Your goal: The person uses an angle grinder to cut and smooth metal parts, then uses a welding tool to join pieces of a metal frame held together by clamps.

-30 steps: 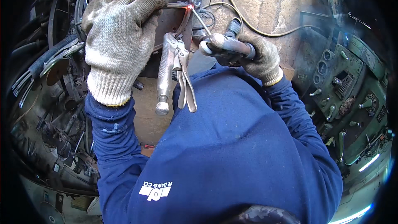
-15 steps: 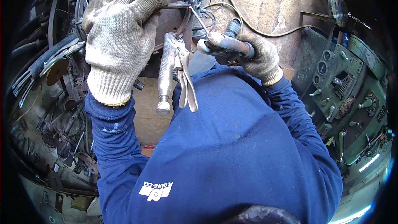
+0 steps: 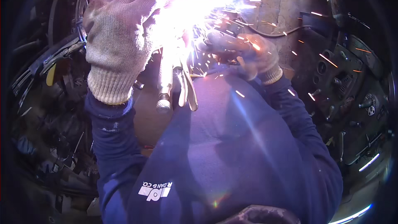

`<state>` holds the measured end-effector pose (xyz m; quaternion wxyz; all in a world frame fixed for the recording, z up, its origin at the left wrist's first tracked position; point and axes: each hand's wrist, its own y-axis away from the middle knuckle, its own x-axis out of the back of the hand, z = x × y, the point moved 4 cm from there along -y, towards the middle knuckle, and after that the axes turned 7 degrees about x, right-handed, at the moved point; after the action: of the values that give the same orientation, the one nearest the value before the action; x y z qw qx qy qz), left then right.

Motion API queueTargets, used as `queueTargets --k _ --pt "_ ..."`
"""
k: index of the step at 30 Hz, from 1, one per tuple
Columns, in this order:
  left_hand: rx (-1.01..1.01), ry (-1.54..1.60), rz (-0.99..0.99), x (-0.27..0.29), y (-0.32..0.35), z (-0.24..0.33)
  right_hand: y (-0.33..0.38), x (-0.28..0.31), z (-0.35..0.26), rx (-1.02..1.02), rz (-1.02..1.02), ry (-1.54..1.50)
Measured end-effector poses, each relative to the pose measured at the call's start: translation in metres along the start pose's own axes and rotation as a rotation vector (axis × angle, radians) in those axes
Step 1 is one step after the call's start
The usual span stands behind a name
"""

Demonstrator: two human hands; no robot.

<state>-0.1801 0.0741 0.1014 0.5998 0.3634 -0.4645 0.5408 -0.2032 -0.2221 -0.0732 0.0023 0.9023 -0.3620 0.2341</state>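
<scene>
A white-blue welding arc (image 3: 197, 2) flares at the top centre and throws sparks to the right. It washes out the work there, including the electrode tip. My left hand (image 3: 118, 45), in a knitted glove, is closed just left of the glare; the thin metal rod at its fingertips half a second ago is now hidden in the light. My gloved right hand (image 3: 262, 56) grips a welding electrode holder (image 3: 226, 41), its head pointing up and left toward the arc. Locking pliers (image 3: 166, 79) hang between my hands below the arc, their jaws lost in the brightness.
A machine with levers and dials (image 3: 340, 83) stands at the right. Another clamp (image 3: 49, 60) and cluttered metal parts fill the dark left side. A cable (image 3: 273, 34) curves across the worn surface beyond my right hand. A metal bracket (image 3: 333, 6) is at the far right.
A bright arc and sparks have appeared where the electrode met the work, and the surroundings have darkened. Both hands stay nearly in place; the right hand and holder look hazier.
</scene>
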Motion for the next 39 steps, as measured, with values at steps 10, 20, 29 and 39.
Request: queueTargets --k 10,20,29,39 --pt "0.031 -0.055 0.010 -0.003 0.001 0.000 -0.030 0.018 -0.040 -0.642 0.178 -1.222" --pt "0.081 -0.048 0.008 -0.003 0.001 0.000 0.015 0.050 -0.027 -0.346 0.323 0.135" --pt "0.075 -0.075 0.105 0.002 0.005 0.001 0.038 0.061 -0.014 -0.399 0.484 0.137" --pt "-0.013 -0.117 0.194 0.003 0.007 0.005 0.033 0.072 -0.032 -0.409 0.519 0.115"
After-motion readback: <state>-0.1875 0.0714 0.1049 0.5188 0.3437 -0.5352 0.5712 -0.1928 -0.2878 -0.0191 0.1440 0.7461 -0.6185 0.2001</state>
